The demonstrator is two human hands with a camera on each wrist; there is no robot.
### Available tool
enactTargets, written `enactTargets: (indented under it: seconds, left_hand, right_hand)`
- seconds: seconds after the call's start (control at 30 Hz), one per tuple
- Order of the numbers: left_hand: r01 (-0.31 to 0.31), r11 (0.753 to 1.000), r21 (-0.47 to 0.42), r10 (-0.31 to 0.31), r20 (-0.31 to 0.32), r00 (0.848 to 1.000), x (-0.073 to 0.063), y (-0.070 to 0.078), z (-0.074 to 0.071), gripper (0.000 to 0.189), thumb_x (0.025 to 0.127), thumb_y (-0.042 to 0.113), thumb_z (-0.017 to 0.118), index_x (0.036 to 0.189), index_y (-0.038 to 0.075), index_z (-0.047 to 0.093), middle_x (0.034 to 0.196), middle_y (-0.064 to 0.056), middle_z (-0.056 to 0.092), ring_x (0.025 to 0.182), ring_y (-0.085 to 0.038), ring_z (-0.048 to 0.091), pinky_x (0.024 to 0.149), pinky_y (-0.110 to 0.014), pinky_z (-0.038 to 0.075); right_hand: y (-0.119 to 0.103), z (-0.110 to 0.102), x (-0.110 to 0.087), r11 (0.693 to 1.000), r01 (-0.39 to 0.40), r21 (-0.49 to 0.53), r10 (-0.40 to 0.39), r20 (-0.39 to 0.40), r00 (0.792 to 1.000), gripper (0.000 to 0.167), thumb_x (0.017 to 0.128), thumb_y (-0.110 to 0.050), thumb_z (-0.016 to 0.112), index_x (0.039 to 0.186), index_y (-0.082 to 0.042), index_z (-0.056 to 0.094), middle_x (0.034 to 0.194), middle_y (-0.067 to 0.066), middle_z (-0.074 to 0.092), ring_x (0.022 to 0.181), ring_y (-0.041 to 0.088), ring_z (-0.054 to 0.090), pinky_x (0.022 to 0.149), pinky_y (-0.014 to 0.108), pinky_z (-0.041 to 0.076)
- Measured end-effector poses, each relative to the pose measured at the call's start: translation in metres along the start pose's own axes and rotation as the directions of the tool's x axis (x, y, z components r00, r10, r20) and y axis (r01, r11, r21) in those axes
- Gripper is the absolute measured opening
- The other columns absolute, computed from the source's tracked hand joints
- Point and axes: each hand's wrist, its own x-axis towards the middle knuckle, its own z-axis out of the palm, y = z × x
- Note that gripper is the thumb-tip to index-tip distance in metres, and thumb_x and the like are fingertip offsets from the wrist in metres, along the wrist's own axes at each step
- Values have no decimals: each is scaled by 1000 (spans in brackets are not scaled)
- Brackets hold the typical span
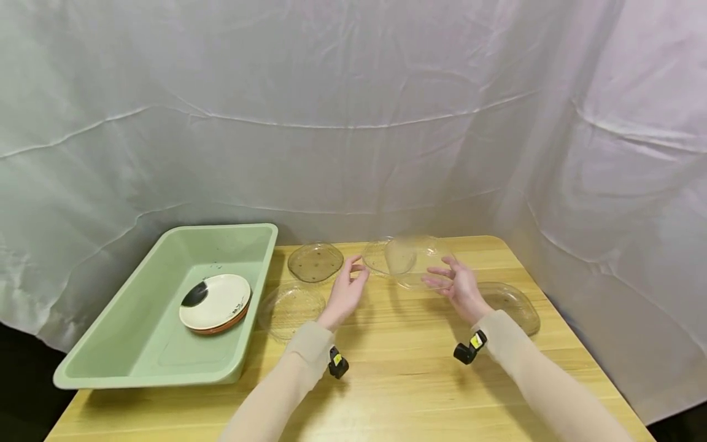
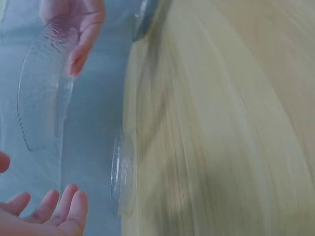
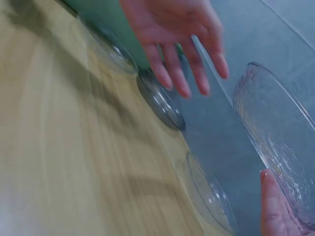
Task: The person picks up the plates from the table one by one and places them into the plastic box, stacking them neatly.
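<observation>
My right hand [image 1: 464, 288] holds a clear glass plate [image 1: 422, 273] by its right side, raised over the back of the table. In the right wrist view, the right thumb [image 3: 272, 204] lies along the textured wall of this clear glass plate [image 3: 283, 147]. The left hand [image 1: 345, 291] is in the air to the left of it, fingers loosely bent and holding nothing. A gap separates the left fingers [image 2: 69, 209] from the plate [image 2: 42, 93] in the left wrist view. Behind the held plate, another clear glass plate [image 1: 375, 258] lies on the table, partly overlapped by it.
A smoky glass plate [image 1: 315, 263] lies at the back, with a clear plate [image 1: 287, 310] left of the left forearm. Another smoky plate [image 1: 510, 307] sits beyond the right wrist. On the left, a green basin [image 1: 154, 362] contains a stack of white plates [image 1: 221, 301].
</observation>
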Motion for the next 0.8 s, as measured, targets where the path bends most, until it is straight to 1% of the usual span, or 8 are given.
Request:
enactTargets:
  seconds: [0.13, 0.23, 0.3, 0.4, 0.5, 0.6, 0.73, 0.8]
  left_hand:
    - [30, 991, -130, -33, -18, 999, 0, 2, 1, 51, 105, 32, 45, 154, 22, 35, 144, -11, 53, 125, -33, 59, 102, -45, 53]
    - [59, 971, -233, -66, -23, 998, -1, 3, 3, 54, 105, 32, 44, 156, 22, 30, 148, -14, 47, 132, -37, 54, 108, -49, 51]
    - [72, 960, -271, -83, -29, 996, -1, 3, 3, 56, 105, 33, 44, 157, 22, 27, 149, -15, 45, 132, -38, 53, 108, -49, 52]
    - [86, 949, -304, -98, -23, 995, -2, 3, 4, 58, 105, 34, 43, 159, 23, 23, 150, -16, 40, 131, -38, 53, 107, -51, 52]
    - [99, 946, -309, -111, -20, 994, -3, 3, 4, 60, 105, 35, 42, 160, 24, 19, 150, -16, 39, 126, -35, 55, 105, -51, 53]
    - [101, 944, -315, -117, -33, 993, -3, 1, 4, 63, 105, 36, 43, 160, 23, 17, 150, -17, 39, 124, -37, 55, 103, -52, 53]
    - [121, 939, -322, -141, -40, 989, -3, -3, 3, 66, 104, 37, 45, 161, 22, 14, 152, -18, 38, 130, -42, 54, 105, -55, 50]
    - [140, 936, -323, -158, -29, 987, -3, -5, 3, 66, 105, 38, 44, 161, 22, 12, 152, -18, 36, 134, -43, 52, 106, -55, 50]
  right_hand:
    - [10, 10, -6, 1000, 11, -14, -11, -3, 1000, 55, 111, -26, 16, 162, -7, 5, 104, -7, 65, 85, 8, 76, 44, 10, 34]
    - [19, 17, -8, 999, 17, -41, -17, -11, 1000, 54, 111, -25, 16, 162, -7, 7, 104, -9, 65, 84, 7, 76, 43, 9, 35]
    - [24, 23, -9, 998, 20, -55, -21, -19, 1000, 54, 111, -24, 16, 162, -7, 8, 109, -7, 64, 84, 7, 76, 44, 9, 35]
    - [29, 32, -12, 998, 14, -68, -15, -26, 1000, 53, 111, -23, 16, 162, -8, 9, 119, 0, 61, 84, 6, 75, 45, 9, 35]
    - [32, 41, -14, 997, 17, -72, -19, -29, 999, 53, 111, -22, 16, 161, -7, 9, 128, 8, 57, 84, 6, 75, 45, 8, 36]
    - [36, 49, -15, 997, 29, -74, -31, -33, 999, 53, 110, -20, 17, 161, -5, 11, 134, 14, 54, 84, 6, 74, 49, 9, 40]
    - [42, 59, -16, 997, 46, -65, -49, -43, 998, 51, 110, -19, 19, 158, -3, 14, 142, 26, 49, 84, 7, 73, 67, 15, 56]
    - [45, 63, -17, 997, 53, -64, -56, -50, 997, 50, 111, -19, 20, 157, -2, 14, 143, 28, 48, 84, 8, 73, 76, 19, 60]
